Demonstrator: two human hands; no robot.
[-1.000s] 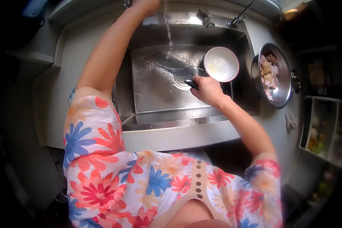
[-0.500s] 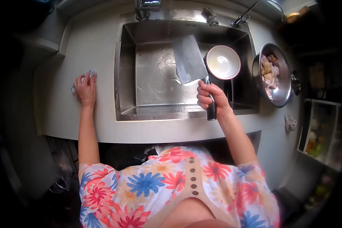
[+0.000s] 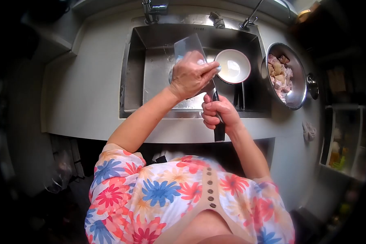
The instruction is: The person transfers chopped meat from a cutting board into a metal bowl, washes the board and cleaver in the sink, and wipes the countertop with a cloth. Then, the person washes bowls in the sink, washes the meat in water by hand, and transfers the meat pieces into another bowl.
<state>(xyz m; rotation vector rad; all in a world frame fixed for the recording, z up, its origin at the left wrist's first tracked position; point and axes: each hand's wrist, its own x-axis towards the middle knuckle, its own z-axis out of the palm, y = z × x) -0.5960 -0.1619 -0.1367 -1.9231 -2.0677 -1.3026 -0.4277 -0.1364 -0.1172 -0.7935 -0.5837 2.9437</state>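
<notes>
My right hand (image 3: 222, 113) grips the black handle of a cleaver (image 3: 188, 44) over the near edge of the sink (image 3: 158, 87). The wide metal blade points up and to the left, away from me. Across the blade lies my left hand (image 3: 189, 76), closed on a pale cloth (image 3: 218, 68). Only small bits of that cloth show around the fingers, and the hand hides the middle of the blade. Just right of the blade, a white bowl (image 3: 234, 67) with a reddish rim sits in the sink.
On the counter to the right stands a metal basin (image 3: 299, 87) holding raw meat pieces (image 3: 279, 75). A faucet (image 3: 151, 12) rises behind the sink, and a thinner tap (image 3: 248, 22) stands farther right. A crumpled grey cloth (image 3: 309, 131) lies on the right counter.
My left hand has moved from the left counter onto the cleaver blade, bringing the cloth along. The cleaver, in my right hand, has shifted slightly left.
</notes>
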